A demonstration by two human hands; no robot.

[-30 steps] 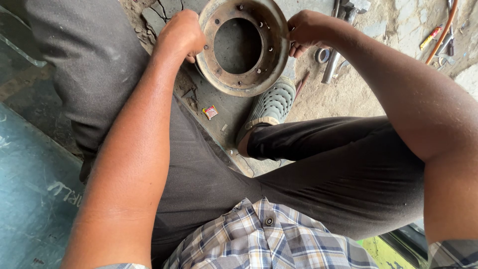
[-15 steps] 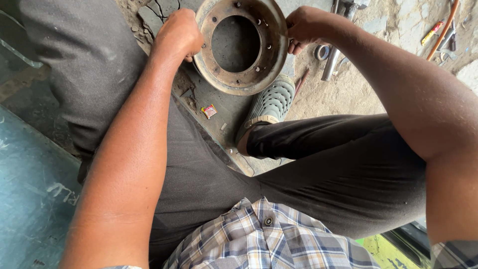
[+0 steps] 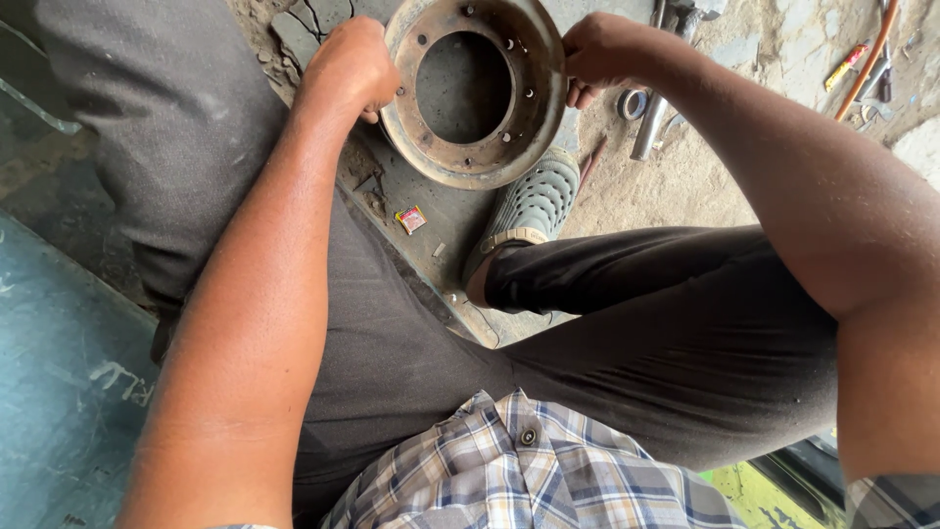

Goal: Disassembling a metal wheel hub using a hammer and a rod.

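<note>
Fingers of both hands curled tight on the rim of a rusty round metal drum [image 3: 475, 93], one hand each side.

Left hand [image 3: 351, 67] fisted against the drum's left edge, knuckles up, fingers pressed together over the rim; right hand [image 3: 599, 49] closed on the right edge the same way, fingertips hidden behind the metal; I see the drum held tilted toward me near the top edge of the view, its big centre hole open and a ring of small bolt holes round it; it hangs above the dusty ground [image 3: 705, 176], just over my grey perforated shoe [image 3: 534, 206]; small red wrapper [image 3: 411, 218] lies on the ground left of the shoe; metal pipe [image 3: 654, 122] and a steel ring [image 3: 633, 104] lie beyond the right hand; dark trousers [image 3: 666, 323] and checked shirt [image 3: 529, 470] fill the lower view.
</note>
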